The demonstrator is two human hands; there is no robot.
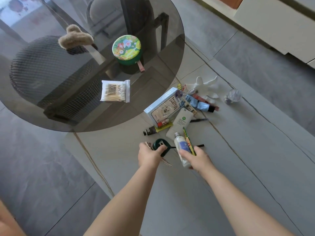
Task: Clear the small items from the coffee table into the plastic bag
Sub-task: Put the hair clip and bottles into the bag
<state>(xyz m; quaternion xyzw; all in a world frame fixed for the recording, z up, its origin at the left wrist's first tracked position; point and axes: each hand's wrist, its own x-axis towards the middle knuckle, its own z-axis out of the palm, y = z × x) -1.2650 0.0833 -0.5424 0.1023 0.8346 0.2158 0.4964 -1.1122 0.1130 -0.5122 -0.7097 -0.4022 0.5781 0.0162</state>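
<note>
Small items lie in two groups: three on the smoked-glass counter (51,92) and a heap on the pale lower surface beyond the fingers.

Left hand (149,155): arm extended forward, palm down. Its fingers (162,148) curl round a dark green hair claw (159,143); a beaded chain (166,162) hangs below the palm.

Right hand (196,158): arm extended forward, wrist turned inward. Its fingers (185,153) wrap a white bottle with a silver neck (181,147) together with a green-and-yellow stick (189,142), possibly a pencil; the label is too small to read.

Just beyond both sets of fingers: a white tube (180,122), a blue box marked TAMPON (163,105), a yellow-and-black tube (157,129), a light blue tube (200,104), white gloves (207,88) and a crumpled clear wrapper (232,96).

Further beyond the left fingers, on the counter: a cotton swab pack (115,91), a round green floral tin (127,47) and a fuzzy beige hair claw (75,37).

Plastic bag: cannot be identified in this view.
</note>
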